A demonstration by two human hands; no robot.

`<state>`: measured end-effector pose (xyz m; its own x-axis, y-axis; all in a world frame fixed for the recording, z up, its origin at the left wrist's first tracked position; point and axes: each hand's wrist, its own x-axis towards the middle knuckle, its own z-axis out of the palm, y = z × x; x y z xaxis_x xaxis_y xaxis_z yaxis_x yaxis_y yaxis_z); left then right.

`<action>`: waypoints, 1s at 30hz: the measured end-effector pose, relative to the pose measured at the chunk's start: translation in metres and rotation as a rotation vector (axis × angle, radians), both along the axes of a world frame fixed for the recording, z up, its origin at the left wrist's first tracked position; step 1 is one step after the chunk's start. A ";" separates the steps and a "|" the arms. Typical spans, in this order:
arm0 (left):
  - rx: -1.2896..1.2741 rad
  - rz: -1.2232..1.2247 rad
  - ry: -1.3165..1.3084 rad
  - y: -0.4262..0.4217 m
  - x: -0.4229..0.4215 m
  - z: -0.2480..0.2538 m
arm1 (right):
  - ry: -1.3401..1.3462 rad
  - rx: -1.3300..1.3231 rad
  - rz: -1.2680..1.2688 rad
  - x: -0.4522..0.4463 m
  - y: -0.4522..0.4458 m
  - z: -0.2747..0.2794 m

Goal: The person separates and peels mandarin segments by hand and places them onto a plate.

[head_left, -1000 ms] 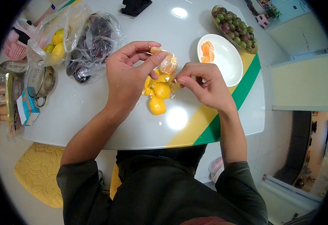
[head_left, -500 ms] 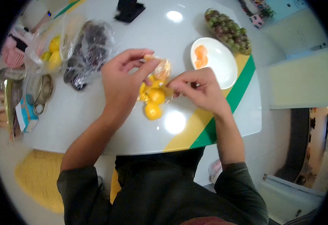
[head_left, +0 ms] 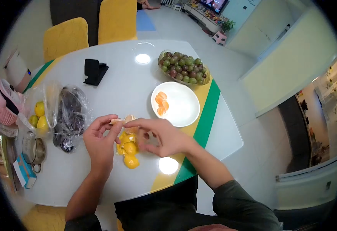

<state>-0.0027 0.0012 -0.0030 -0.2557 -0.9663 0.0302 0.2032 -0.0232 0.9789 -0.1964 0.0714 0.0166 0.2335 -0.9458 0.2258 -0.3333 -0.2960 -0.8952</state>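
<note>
My left hand is closed on a peeled tangerine, with a pale piece between its thumb and fingertips. From the right, my right hand reaches over with curled fingers, its fingertips at the tangerine and hiding part of it. Orange-yellow tangerine peel lies in a small heap on the table just below both hands. Beyond my right hand stands a white bowl, with several tangerine segments along its left side.
A basket of grapes stands behind the bowl. To the left are a plastic bag with yellow fruit, a bag of dark fruit, a glass mug and a blue-white box. A black stand is farther back.
The camera view has tilted up, showing chairs and the room beyond. My right hand has moved from above the peel to the tangerine in my left hand.
</note>
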 end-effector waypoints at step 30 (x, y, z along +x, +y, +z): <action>-0.187 -0.039 -0.065 0.002 0.001 -0.002 | 0.002 -0.095 -0.113 -0.005 -0.002 0.000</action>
